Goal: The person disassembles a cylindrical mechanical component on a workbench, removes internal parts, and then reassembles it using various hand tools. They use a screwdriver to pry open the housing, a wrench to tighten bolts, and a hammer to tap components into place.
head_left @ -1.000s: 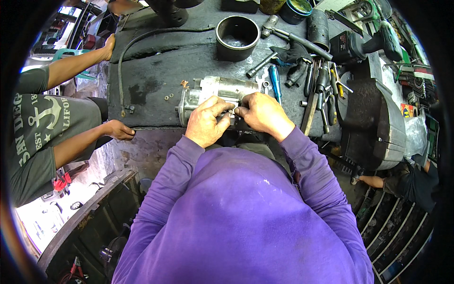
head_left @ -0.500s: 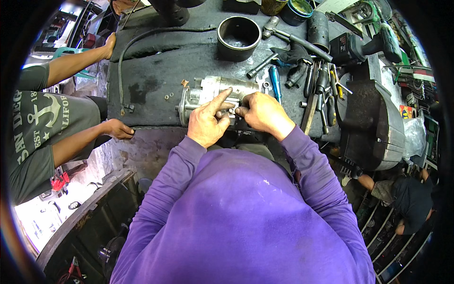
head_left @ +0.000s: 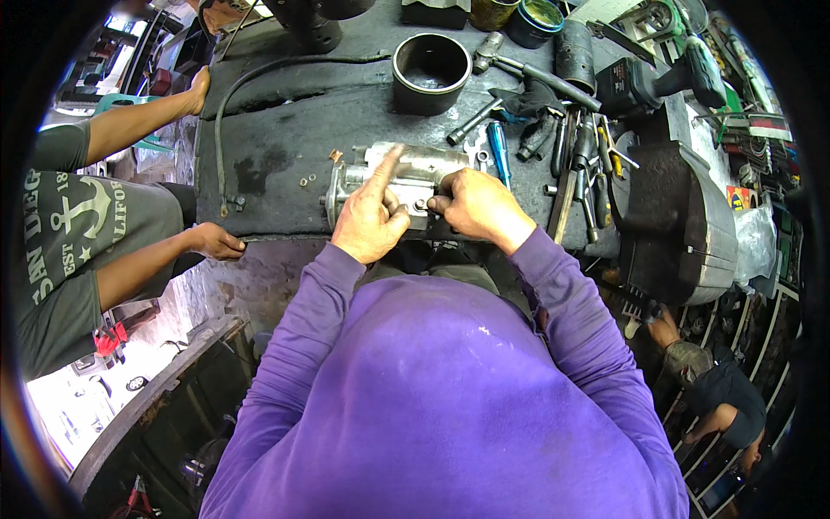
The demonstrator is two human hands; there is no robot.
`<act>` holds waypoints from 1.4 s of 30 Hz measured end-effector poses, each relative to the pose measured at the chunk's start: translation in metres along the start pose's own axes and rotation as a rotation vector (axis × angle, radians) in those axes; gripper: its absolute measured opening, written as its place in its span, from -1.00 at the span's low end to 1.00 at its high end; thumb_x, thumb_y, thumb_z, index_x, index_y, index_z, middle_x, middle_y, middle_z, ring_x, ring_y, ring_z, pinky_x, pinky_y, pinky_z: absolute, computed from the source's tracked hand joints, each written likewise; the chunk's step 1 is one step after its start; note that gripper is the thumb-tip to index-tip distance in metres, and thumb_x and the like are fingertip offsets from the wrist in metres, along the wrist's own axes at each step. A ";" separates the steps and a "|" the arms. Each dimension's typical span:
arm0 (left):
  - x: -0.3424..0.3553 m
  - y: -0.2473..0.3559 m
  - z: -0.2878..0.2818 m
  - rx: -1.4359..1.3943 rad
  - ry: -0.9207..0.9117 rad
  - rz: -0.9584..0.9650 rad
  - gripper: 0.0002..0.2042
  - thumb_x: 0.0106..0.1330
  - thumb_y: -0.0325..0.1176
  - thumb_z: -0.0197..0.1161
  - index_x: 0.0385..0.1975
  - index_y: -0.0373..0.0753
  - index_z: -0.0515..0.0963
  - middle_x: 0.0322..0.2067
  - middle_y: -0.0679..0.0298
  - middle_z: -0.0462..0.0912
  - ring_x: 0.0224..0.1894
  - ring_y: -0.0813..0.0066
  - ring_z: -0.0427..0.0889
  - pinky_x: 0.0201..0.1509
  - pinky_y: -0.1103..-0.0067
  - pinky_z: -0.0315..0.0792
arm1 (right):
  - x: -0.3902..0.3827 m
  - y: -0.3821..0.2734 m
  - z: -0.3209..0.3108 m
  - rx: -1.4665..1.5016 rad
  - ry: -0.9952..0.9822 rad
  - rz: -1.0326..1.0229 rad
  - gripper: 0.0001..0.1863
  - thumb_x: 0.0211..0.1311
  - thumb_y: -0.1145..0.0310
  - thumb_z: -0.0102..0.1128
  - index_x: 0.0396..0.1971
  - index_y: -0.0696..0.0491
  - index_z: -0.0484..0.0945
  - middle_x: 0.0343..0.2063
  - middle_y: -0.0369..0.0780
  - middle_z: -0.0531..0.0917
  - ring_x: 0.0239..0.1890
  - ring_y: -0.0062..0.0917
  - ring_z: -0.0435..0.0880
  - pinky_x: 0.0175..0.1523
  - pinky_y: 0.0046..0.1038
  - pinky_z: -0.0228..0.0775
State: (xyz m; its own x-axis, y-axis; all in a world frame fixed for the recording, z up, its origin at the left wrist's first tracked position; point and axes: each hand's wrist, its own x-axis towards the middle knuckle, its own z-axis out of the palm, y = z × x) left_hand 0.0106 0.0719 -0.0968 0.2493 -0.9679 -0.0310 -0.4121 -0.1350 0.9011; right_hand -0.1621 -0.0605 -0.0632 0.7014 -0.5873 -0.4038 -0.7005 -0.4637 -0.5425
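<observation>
A silvery metal cylindrical starter motor (head_left: 424,161) lies on its side at the near edge of the dark workbench. Over its left part is my left hand (head_left: 370,218), index finger stretched along the casing, the others loosely bent with nothing visible between them. A small nut-like fitting (head_left: 421,204) shows on the motor between my hands. My right hand (head_left: 481,206) is closed at the motor's right part, thumb against bent fingers; whatever they grip is hidden. Just behind that hand are a blue-handled screwdriver (head_left: 499,149) and small metal rings (head_left: 483,157).
A dark metal cylinder (head_left: 430,104), a hammer (head_left: 553,83), pliers and sockets crowd the bench's right side, with a cordless drill (head_left: 666,85) and a black housing (head_left: 683,216) beyond. A cable (head_left: 221,130) curves leftward. Another person's hands (head_left: 216,241) rest on the left edge.
My left hand has shifted slightly left and down, its fingers drawing away from the small fitting. The right hand stays closed at the motor. Far right, the crouching person has moved.
</observation>
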 end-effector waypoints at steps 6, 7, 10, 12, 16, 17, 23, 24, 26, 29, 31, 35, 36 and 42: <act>0.000 0.003 -0.001 -0.034 -0.087 -0.099 -0.05 0.17 -0.51 0.50 0.66 -0.03 0.27 -0.26 0.31 0.77 -0.44 0.58 0.53 -0.18 0.56 0.58 | 0.000 -0.002 -0.002 -0.013 -0.031 0.047 -0.61 0.30 0.10 0.44 -0.18 0.16 0.84 -0.24 0.11 0.83 -0.06 0.04 0.83 0.13 -0.03 0.63; 0.000 0.004 -0.002 0.034 -0.082 -0.054 -0.06 0.18 -0.51 0.49 0.65 -0.04 0.28 -0.24 0.30 0.79 -0.45 0.57 0.54 -0.18 0.55 0.58 | 0.001 -0.002 -0.003 -0.007 -0.034 0.050 -0.61 0.30 0.10 0.44 -0.18 0.16 0.84 -0.24 0.11 0.83 -0.06 0.04 0.83 0.14 -0.03 0.64; -0.002 0.005 -0.002 0.113 -0.012 0.085 -0.09 0.19 -0.53 0.45 0.64 -0.04 0.31 -0.22 0.29 0.82 -0.47 0.52 0.54 -0.18 0.54 0.58 | 0.000 -0.004 -0.004 -0.008 -0.048 0.050 -0.62 0.30 0.10 0.44 -0.18 0.15 0.84 -0.22 0.11 0.83 -0.06 0.04 0.83 0.14 -0.04 0.64; -0.002 0.005 0.001 0.054 -0.041 -0.044 -0.09 0.18 -0.53 0.43 0.64 -0.03 0.31 -0.25 0.30 0.81 -0.48 0.49 0.53 -0.17 0.54 0.58 | 0.000 -0.005 -0.004 -0.026 -0.043 0.052 -0.62 0.30 0.10 0.44 -0.18 0.15 0.84 -0.22 0.10 0.83 -0.05 0.04 0.83 0.14 -0.04 0.64; -0.001 0.003 0.006 0.061 -0.024 -0.021 -0.10 0.18 -0.55 0.41 0.63 -0.04 0.32 -0.24 0.31 0.82 -0.48 0.53 0.54 -0.18 0.54 0.59 | 0.001 -0.005 -0.003 -0.031 -0.051 0.065 -0.62 0.31 0.10 0.43 -0.17 0.14 0.84 -0.21 0.10 0.83 -0.04 0.03 0.83 0.14 -0.04 0.64; -0.001 0.002 0.006 0.079 -0.003 0.009 -0.11 0.19 -0.57 0.39 0.63 -0.05 0.33 -0.24 0.32 0.83 -0.48 0.55 0.54 -0.18 0.54 0.59 | 0.001 -0.005 -0.004 -0.025 -0.055 0.065 -0.62 0.31 0.10 0.43 -0.17 0.14 0.84 -0.21 0.10 0.83 -0.04 0.03 0.83 0.14 -0.04 0.64; -0.002 0.003 0.001 -0.017 -0.063 -0.027 -0.09 0.17 -0.52 0.46 0.63 -0.01 0.33 -0.03 0.30 0.85 -0.51 0.54 0.55 -0.25 0.52 0.60 | 0.002 -0.006 -0.005 -0.036 -0.065 0.059 -0.61 0.33 0.09 0.41 -0.16 0.16 0.84 -0.19 0.11 0.83 -0.03 0.02 0.83 0.15 -0.05 0.64; -0.003 0.003 0.001 0.010 -0.044 -0.039 -0.10 0.18 -0.56 0.42 0.63 -0.03 0.33 -0.05 0.31 0.85 -0.52 0.57 0.53 -0.25 0.55 0.59 | 0.002 -0.007 -0.005 -0.027 -0.074 0.061 -0.61 0.33 0.09 0.41 -0.16 0.16 0.84 -0.19 0.11 0.83 -0.03 0.02 0.83 0.15 -0.05 0.64; -0.003 0.003 0.001 0.040 -0.035 -0.043 -0.11 0.18 -0.61 0.35 0.63 -0.05 0.32 -0.07 0.31 0.86 -0.52 0.60 0.51 -0.25 0.58 0.58 | 0.002 -0.007 -0.006 -0.057 -0.063 0.052 -0.60 0.34 0.09 0.40 -0.16 0.17 0.83 -0.19 0.11 0.83 -0.02 0.02 0.83 0.15 -0.05 0.64; -0.001 0.000 0.002 0.026 -0.053 -0.002 -0.09 0.16 -0.61 0.33 0.64 -0.04 0.31 -0.08 0.31 0.86 -0.52 0.60 0.51 -0.26 0.58 0.57 | 0.002 -0.008 -0.006 -0.066 -0.085 0.076 -0.60 0.34 0.09 0.40 -0.17 0.18 0.82 -0.19 0.11 0.83 -0.02 0.02 0.83 0.15 -0.05 0.64; -0.001 -0.001 0.002 0.009 -0.025 0.038 -0.10 0.16 -0.59 0.41 0.62 -0.05 0.34 -0.09 0.31 0.86 -0.52 0.61 0.51 -0.27 0.58 0.56 | 0.001 -0.008 -0.005 -0.059 -0.089 0.073 -0.60 0.34 0.09 0.40 -0.17 0.19 0.82 -0.19 0.11 0.83 -0.03 0.02 0.83 0.15 -0.04 0.64; -0.001 -0.003 0.003 0.081 -0.061 -0.052 -0.07 0.11 -0.59 0.42 0.63 -0.08 0.32 0.06 0.27 0.86 -0.53 0.60 0.50 -0.26 0.58 0.57 | 0.002 -0.007 -0.005 -0.060 -0.071 0.060 -0.60 0.33 0.10 0.41 -0.17 0.19 0.82 -0.20 0.11 0.83 -0.04 0.03 0.83 0.13 -0.03 0.64; -0.001 -0.003 0.002 0.044 -0.068 -0.053 -0.07 0.11 -0.58 0.42 0.62 -0.08 0.33 0.04 0.27 0.86 -0.54 0.59 0.48 -0.27 0.57 0.57 | 0.002 -0.007 -0.005 -0.062 -0.076 0.069 -0.60 0.32 0.10 0.41 -0.17 0.19 0.82 -0.20 0.11 0.83 -0.04 0.03 0.83 0.13 -0.03 0.64; -0.002 -0.003 0.003 0.097 -0.027 0.000 -0.13 0.13 -0.57 0.42 0.58 -0.06 0.39 0.01 0.31 0.86 -0.55 0.60 0.42 -0.29 0.59 0.54 | 0.003 -0.005 -0.005 -0.045 -0.078 0.071 -0.60 0.32 0.09 0.40 -0.18 0.18 0.82 -0.20 0.11 0.83 -0.04 0.05 0.83 0.14 -0.03 0.64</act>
State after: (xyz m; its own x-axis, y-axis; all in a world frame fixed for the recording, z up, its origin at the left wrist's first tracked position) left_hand 0.0083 0.0734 -0.1007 0.2264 -0.9730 -0.0438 -0.4957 -0.1539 0.8548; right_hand -0.1568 -0.0631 -0.0577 0.6565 -0.5671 -0.4974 -0.7529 -0.4530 -0.4774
